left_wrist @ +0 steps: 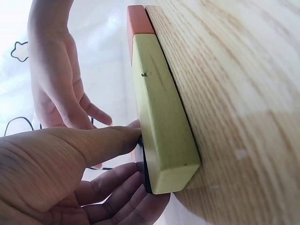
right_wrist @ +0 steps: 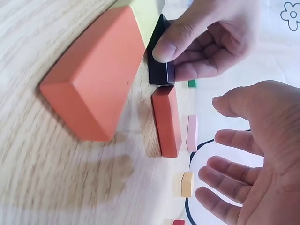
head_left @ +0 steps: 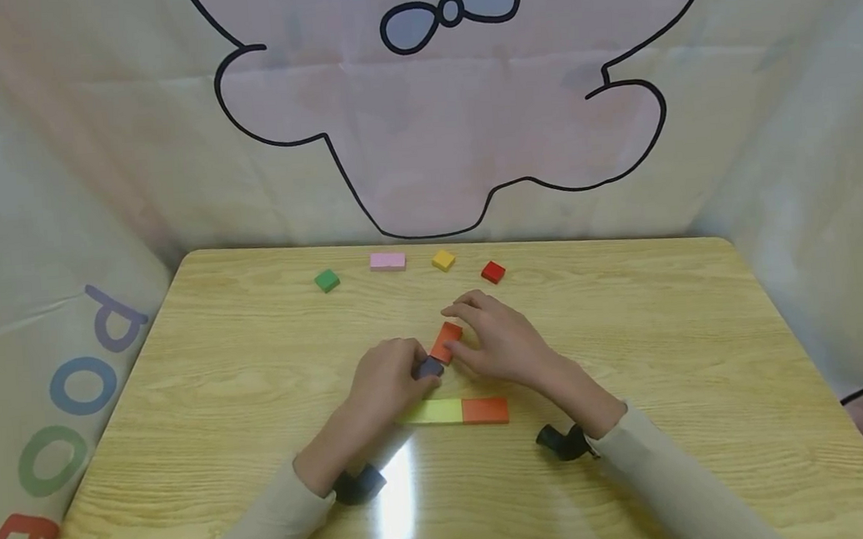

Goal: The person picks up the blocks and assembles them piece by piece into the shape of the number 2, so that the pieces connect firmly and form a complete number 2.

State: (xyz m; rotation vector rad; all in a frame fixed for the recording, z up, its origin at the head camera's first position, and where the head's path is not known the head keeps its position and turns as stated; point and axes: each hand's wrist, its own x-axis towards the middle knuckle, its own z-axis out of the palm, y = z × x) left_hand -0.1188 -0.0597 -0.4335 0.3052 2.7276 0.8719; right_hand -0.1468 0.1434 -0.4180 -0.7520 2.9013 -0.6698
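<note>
My left hand (head_left: 385, 375) pinches a dark, nearly black block (right_wrist: 162, 70) between thumb and fingers, low over the table. One end of that block meets the end of an orange block (head_left: 447, 342), which lies at a slant on the tabletop. Beside the orange block is my right hand (head_left: 498, 338), its fingers spread and loosely bent; the right wrist view shows a gap between them and the block. Nearer the front, a yellow-green block (left_wrist: 164, 112) and a second orange block (right_wrist: 98, 75) lie end to end in a row, partly covered by my left hand in the head view.
Along the back of the wooden table (head_left: 633, 356) lie a green block (head_left: 327, 280), a pink block (head_left: 387, 262), a yellow block (head_left: 443, 260) and a red block (head_left: 493, 272). A printed cloth (head_left: 422, 136) hangs behind the table's far edge.
</note>
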